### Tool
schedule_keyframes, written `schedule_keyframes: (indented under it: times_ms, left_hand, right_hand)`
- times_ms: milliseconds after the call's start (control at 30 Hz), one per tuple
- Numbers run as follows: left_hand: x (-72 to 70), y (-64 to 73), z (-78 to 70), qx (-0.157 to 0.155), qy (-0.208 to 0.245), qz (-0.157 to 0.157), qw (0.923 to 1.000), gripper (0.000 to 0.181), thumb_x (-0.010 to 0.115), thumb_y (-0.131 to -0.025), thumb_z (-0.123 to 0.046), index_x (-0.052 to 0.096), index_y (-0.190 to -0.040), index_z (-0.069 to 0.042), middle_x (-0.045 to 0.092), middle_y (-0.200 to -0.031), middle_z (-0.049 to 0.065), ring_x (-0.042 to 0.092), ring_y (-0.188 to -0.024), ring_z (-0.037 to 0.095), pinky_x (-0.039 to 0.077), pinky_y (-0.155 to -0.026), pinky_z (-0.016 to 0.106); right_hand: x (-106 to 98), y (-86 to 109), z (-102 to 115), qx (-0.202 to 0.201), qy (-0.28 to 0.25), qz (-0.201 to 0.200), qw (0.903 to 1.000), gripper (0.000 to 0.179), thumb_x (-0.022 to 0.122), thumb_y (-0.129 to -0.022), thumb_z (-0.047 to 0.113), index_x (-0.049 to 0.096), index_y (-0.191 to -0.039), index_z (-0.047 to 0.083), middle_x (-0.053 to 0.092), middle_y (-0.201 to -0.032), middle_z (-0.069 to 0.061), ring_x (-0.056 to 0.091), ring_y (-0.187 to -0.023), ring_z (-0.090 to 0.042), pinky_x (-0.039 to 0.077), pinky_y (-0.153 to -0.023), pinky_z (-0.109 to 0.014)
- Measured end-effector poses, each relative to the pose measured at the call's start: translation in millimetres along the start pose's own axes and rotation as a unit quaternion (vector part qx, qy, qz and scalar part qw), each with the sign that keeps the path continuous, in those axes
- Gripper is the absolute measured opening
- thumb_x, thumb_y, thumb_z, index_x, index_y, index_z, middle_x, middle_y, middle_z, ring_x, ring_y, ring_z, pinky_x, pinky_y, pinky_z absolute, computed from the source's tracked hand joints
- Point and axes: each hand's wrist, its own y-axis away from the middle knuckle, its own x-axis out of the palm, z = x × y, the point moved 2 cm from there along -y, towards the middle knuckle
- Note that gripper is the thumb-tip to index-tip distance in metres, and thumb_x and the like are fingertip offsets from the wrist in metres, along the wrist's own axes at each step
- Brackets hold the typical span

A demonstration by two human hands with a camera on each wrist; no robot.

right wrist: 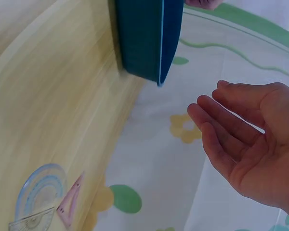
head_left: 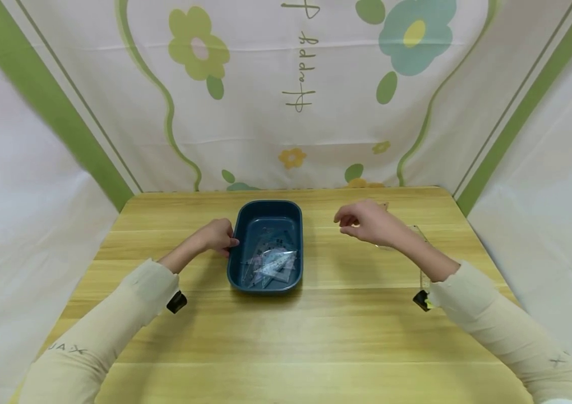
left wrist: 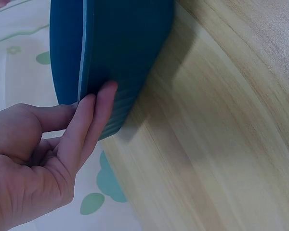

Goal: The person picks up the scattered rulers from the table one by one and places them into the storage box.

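A dark blue plastic bin (head_left: 300, 247) stands on the table, with clear plastic packets and flat see-through pieces (head_left: 273, 264) lying in it. My left hand (head_left: 219, 234) pinches the bin's left rim, thumb at the edge and fingers against the outer wall in the left wrist view. To the right of the bin, my right hand (head_left: 367, 219) hangs above the table with loosely bent fingers and nothing in them. Beyond it in the right wrist view lie a blue-edged protractor (right wrist: 25, 192), a clear protractor (right wrist: 33, 223) and a pink set square (right wrist: 64, 208).
The wooden table (head_left: 286, 342) ends at a white flowered cloth (head_left: 250, 112) behind it, and cloth also hangs at both sides. A clear ruler-like piece (head_left: 424, 280) lies partly hidden under the right forearm.
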Motion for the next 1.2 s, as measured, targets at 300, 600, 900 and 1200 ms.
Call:
schedule_keyframes:
  times_ms: [300, 600, 900, 1200]
  left_hand:
    - [-0.3, -0.6, 2.7, -0.007, 0.002, 0.001, 1.0, 0.044, 0.061, -0.099, -0.013, 0.06, -0.056, -0.006, 0.066, -0.057, 0.01, 0.073, -0.068, 0.032, 0.049, -0.056, 0.02]
    - [1.6, -2.6, 5.8, -0.007, 0.006, -0.002, 1.0, 0.039, 0.061, -0.099, -0.013, 0.066, -0.062, -0.001, 0.066, -0.058, 0.013, 0.071, -0.062, 0.028, 0.052, -0.056, 0.022]
    - [1.4, -2.6, 6.9, -0.005, 0.012, -0.002, 0.9999, 0.037, 0.06, -0.1, -0.014, 0.069, -0.067, 0.0, 0.068, -0.061, 0.014, 0.071, -0.062, 0.026, 0.051, -0.056, 0.021]
    - [-0.9, -0.8, 2.4, -0.008, 0.01, -0.002, 0.9999, 0.039, 0.06, -0.1, -0.014, 0.064, -0.062, -0.002, 0.067, -0.059, 0.013, 0.07, -0.06, 0.025, 0.051, -0.058, 0.023]
  right_hand:
    - [2, 20.5, -39, 0.024, -0.005, -0.026, 0.9993, 0.017, 0.073, -0.088, 0.004, 0.072, -0.105, 0.002, 0.074, -0.091, -0.006, 0.07, -0.084, -0.019, 0.058, -0.077, -0.04]
    - [14, 29.5, -87, 0.08, -0.006, -0.021, 0.9965, 0.027, 0.075, -0.084, 0.002, 0.068, -0.108, -0.008, 0.073, -0.098, -0.02, 0.071, -0.089, -0.032, 0.058, -0.081, -0.045]
    - [28, 28.0, -125, 0.136, -0.002, 0.005, 0.9908, 0.042, 0.074, -0.087, 0.009, 0.061, -0.119, -0.015, 0.067, -0.112, -0.032, 0.07, -0.096, -0.041, 0.057, -0.085, -0.049]
    - [46, 13.4, -147, 0.167, 0.023, 0.013, 0.9856, 0.037, 0.083, -0.08, 0.023, 0.066, -0.092, -0.007, 0.053, -0.067, -0.006, 0.045, -0.062, -0.017, 0.04, -0.059, -0.033]
